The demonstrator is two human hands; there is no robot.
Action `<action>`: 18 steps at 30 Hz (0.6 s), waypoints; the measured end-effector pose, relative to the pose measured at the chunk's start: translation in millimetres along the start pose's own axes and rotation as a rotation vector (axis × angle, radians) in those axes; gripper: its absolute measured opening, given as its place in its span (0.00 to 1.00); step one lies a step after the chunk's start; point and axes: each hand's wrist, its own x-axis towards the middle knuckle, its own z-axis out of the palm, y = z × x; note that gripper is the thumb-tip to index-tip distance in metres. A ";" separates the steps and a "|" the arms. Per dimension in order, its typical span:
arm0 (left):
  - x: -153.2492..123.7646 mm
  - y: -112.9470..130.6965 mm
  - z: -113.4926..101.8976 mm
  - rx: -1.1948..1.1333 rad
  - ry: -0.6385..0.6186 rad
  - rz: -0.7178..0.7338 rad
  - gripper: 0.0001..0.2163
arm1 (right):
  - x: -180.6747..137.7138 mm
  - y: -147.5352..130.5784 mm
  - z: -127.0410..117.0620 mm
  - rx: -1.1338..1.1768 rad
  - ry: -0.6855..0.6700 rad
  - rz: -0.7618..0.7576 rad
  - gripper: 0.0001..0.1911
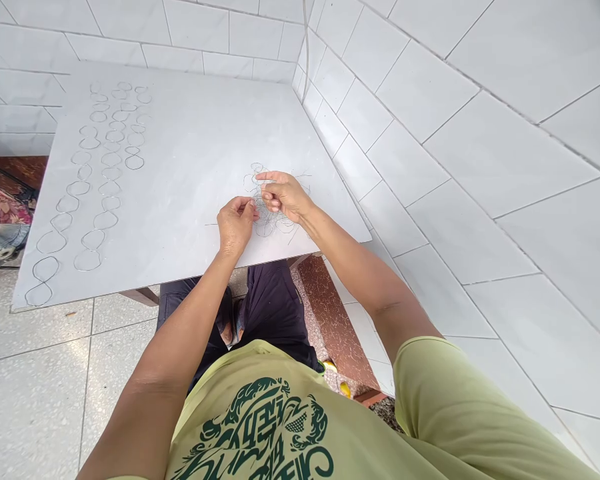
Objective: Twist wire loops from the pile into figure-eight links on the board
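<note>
A tangle of thin wire loops [269, 223] lies on the white board [190, 167] near its front right corner. My left hand [236, 224] is closed in a pinch on a wire at the tangle's left side. Just right of it, my right hand [284, 195] hovers over the tangle with fingers curled, pinching the same thin wire. The two hands almost touch. My fingers hide much of the tangle.
Rows of finished figure-eight wire loops [97, 180] lie on the board's left half. White tiled walls [455, 167] close in at the back and right. A brown bench [333, 320] stands under the board. Cloth and clutter [3, 213] lie at the far left.
</note>
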 end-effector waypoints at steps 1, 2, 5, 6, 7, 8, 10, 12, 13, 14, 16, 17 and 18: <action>0.0 -0.1 0.0 0.004 -0.005 0.003 0.05 | -1.8 0.4 0.0 0.012 -0.001 0.015 0.21; -0.2 0.0 0.0 0.008 -0.010 0.003 0.06 | -3.5 1.0 0.0 0.021 -0.003 0.030 0.22; -0.8 1.0 0.3 0.021 -0.016 -0.011 0.06 | -6.9 3.1 0.3 0.043 -0.011 0.063 0.22; -1.0 1.4 0.5 0.022 -0.017 -0.018 0.06 | -7.8 3.4 0.3 0.055 -0.018 0.062 0.21; -1.1 1.8 0.6 0.018 -0.020 -0.027 0.06 | -8.7 3.3 0.2 0.071 -0.029 0.053 0.21; -1.0 2.3 0.7 0.010 -0.025 -0.038 0.06 | -9.7 2.7 0.1 0.091 -0.046 0.038 0.21; -0.7 3.0 0.6 0.002 -0.028 -0.057 0.07 | -12.9 -0.1 -0.4 0.134 -0.084 0.002 0.20; 0.1 3.6 -0.3 0.042 -0.021 -0.056 0.06 | -17.8 -4.2 -0.7 0.172 -0.112 -0.027 0.18; 0.5 3.8 -1.1 0.089 -0.015 -0.038 0.06 | -20.7 -6.2 -0.8 0.189 -0.122 -0.039 0.17; 0.8 4.0 -2.1 0.147 -0.007 -0.004 0.07 | -23.8 -7.9 -0.7 0.205 -0.127 -0.051 0.16; 1.1 5.6 -5.0 0.264 0.019 0.097 0.07 | -30.1 -9.8 -0.2 0.242 -0.132 -0.083 0.14; 0.9 7.5 -6.9 0.310 0.037 0.154 0.08 | -33.1 -9.8 0.4 0.264 -0.131 -0.102 0.14; 0.4 10.4 -9.0 0.342 0.061 0.206 0.08 | -35.8 -9.3 1.2 0.287 -0.126 -0.120 0.13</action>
